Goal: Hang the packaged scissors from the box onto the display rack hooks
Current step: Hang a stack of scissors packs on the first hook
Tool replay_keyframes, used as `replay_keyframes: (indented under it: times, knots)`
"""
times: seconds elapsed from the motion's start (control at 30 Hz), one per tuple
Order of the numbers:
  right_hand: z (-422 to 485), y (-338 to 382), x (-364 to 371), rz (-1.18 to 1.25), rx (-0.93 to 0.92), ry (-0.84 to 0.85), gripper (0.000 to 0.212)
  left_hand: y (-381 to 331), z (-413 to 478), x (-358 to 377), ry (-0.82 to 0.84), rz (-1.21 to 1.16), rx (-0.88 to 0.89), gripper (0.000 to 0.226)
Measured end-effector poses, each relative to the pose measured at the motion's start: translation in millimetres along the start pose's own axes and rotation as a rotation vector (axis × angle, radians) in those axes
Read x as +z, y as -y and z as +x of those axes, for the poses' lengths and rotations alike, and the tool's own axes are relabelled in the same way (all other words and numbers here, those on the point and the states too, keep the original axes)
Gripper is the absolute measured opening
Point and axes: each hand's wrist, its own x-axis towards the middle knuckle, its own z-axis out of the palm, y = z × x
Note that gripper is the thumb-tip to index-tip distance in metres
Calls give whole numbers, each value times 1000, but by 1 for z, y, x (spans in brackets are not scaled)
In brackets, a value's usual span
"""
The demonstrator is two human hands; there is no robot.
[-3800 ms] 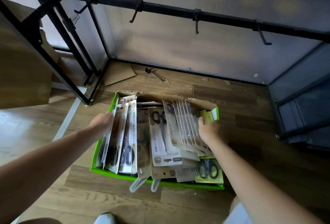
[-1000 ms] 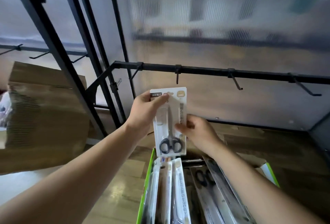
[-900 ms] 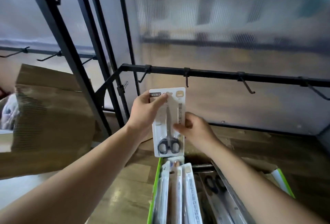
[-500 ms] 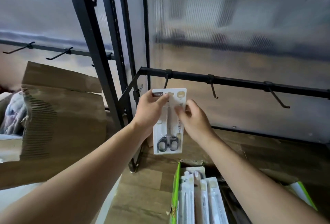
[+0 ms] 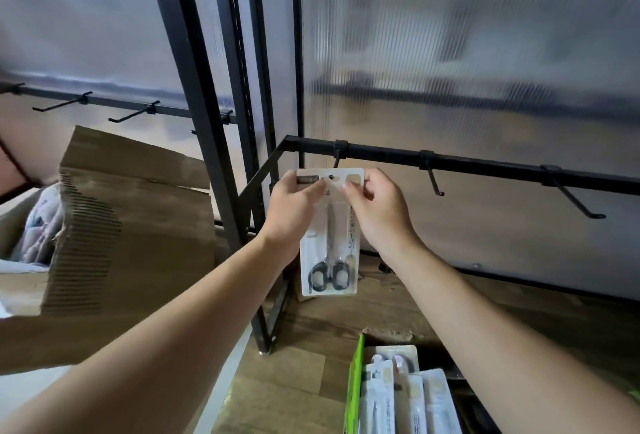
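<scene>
The pack (image 5: 329, 243) is pinched upright between the left hand (image 5: 291, 212) at its upper left corner and the right hand (image 5: 377, 215) at its upper right. Its top edge is just under the hook (image 5: 336, 158) at the left end of the rail (image 5: 485, 163). Two more hooks (image 5: 433, 180) follow rightward. The box (image 5: 353, 392) sits on the floor (image 5: 381, 312) below. A carton (image 5: 131, 225) lies left of the post (image 5: 194, 122).

Your left hand (image 5: 291, 213) and right hand (image 5: 379, 215) pinch the upper corners of the scissors pack (image 5: 329, 260), holding it upright with its top edge at the leftmost hook (image 5: 336, 159) of the rack bar (image 5: 485, 164); the green box (image 5: 353, 388) lies near right.
</scene>
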Motion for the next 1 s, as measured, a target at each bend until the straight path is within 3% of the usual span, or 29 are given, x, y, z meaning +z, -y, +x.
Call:
replay_keyframes:
  times: [0.27,0.67,0.83,1.0]
  knots:
    - [7,0,17,-21,41,-60,19,-3,11,-3,-53,61,5,4]
    - [7,-4,24,-57,71,-156,21,0,16,-3,32,87,62,14]
    - [7,-2,27,16,81,-176,21,1,20,-2,-8,77,103,6]
    - [14,-5,32,18,141,-170,22,5,30,-3,-21,109,53,13]
